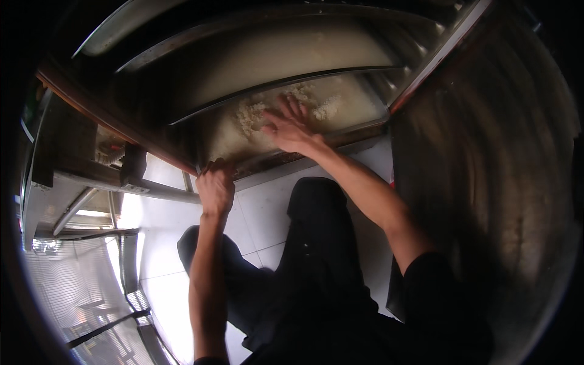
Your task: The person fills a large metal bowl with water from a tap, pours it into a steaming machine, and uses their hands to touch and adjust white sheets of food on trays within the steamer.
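Before me is a metal cabinet with its door swung out to the right. In its low compartment lies a wide tray [356, 127] filled with a pale, grainy layer that looks like cooked rice [223, 143]. Loose clumps [250, 118] stand up from the layer near its middle. My right hand [289, 125] is over these clumps, palm down with fingers spread; whether it touches them is hard to tell. My left hand [216, 185] is closed on the tray's front left corner, its fingertips hidden.
Another tray [292, 59] with a pale layer sits above and behind the first. The metal door [483, 173] stands along my right side. Metal framing [159, 189] and a ribbed translucent panel [77, 283] are at the left. White floor tiles [260, 219] show below, around my knees.
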Demonstrator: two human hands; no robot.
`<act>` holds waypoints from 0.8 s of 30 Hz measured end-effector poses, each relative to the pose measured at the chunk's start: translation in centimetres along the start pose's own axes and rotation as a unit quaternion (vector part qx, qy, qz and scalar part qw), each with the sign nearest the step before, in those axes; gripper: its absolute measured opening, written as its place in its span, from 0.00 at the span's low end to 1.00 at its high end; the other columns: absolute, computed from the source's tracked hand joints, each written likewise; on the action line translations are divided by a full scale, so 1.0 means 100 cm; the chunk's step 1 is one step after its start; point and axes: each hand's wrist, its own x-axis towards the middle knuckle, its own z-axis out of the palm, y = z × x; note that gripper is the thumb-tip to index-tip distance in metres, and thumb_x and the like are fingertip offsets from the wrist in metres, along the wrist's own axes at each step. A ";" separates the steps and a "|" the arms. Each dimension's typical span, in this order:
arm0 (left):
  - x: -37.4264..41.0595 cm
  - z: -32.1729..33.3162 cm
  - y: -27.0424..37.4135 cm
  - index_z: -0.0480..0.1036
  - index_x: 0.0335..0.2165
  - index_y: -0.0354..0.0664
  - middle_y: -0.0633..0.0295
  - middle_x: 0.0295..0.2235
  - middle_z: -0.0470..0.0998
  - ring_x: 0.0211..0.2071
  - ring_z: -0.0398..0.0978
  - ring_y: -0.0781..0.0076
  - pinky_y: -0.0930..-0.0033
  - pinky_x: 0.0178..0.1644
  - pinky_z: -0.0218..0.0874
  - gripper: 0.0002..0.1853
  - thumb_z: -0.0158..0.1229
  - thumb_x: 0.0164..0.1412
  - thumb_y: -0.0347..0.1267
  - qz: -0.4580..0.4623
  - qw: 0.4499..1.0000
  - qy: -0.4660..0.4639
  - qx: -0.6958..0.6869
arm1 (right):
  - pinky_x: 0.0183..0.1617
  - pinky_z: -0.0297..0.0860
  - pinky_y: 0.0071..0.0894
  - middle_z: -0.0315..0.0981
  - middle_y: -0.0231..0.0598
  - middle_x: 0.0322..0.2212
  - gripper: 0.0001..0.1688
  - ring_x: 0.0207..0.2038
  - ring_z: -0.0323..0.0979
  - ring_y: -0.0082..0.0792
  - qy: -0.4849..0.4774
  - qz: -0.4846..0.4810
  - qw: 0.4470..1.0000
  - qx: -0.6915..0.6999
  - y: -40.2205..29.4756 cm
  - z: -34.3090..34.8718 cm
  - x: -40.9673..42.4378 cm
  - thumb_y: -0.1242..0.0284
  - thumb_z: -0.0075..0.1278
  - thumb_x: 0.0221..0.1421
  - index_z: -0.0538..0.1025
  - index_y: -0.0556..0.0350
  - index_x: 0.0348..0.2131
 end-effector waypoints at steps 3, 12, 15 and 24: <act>-0.006 0.002 0.002 0.81 0.31 0.44 0.57 0.32 0.81 0.37 0.80 0.52 0.53 0.38 0.73 0.07 0.57 0.55 0.24 -0.005 1.000 0.009 0.017 | 0.80 0.27 0.59 0.33 0.41 0.78 0.37 0.80 0.28 0.49 -0.003 0.011 1.000 0.001 0.050 -0.007 0.008 0.45 0.38 0.73 0.61 0.29 0.73; -0.002 0.003 0.001 0.81 0.30 0.44 0.57 0.32 0.82 0.38 0.80 0.53 0.53 0.39 0.73 0.08 0.57 0.54 0.23 -0.024 0.999 -0.028 -0.016 | 0.79 0.39 0.54 0.43 0.44 0.77 0.39 0.78 0.41 0.50 0.032 0.122 0.990 -0.070 0.135 -0.018 0.048 0.43 0.42 0.68 0.62 0.28 0.72; -0.006 0.009 0.004 0.82 0.30 0.44 0.56 0.33 0.83 0.38 0.81 0.53 0.53 0.40 0.74 0.09 0.57 0.52 0.23 -0.039 0.999 -0.019 -0.005 | 0.79 0.36 0.56 0.38 0.50 0.77 0.43 0.78 0.37 0.54 -0.001 0.156 0.985 -0.067 0.122 -0.031 0.051 0.43 0.40 0.68 0.58 0.33 0.74; -0.018 0.012 -0.005 0.82 0.31 0.45 0.54 0.31 0.82 0.35 0.81 0.49 0.52 0.37 0.72 0.06 0.59 0.59 0.28 -0.032 0.999 0.016 -0.015 | 0.78 0.45 0.53 0.49 0.52 0.73 0.47 0.75 0.46 0.55 0.022 -0.019 0.997 0.066 0.030 0.002 0.075 0.45 0.47 0.65 0.61 0.51 0.71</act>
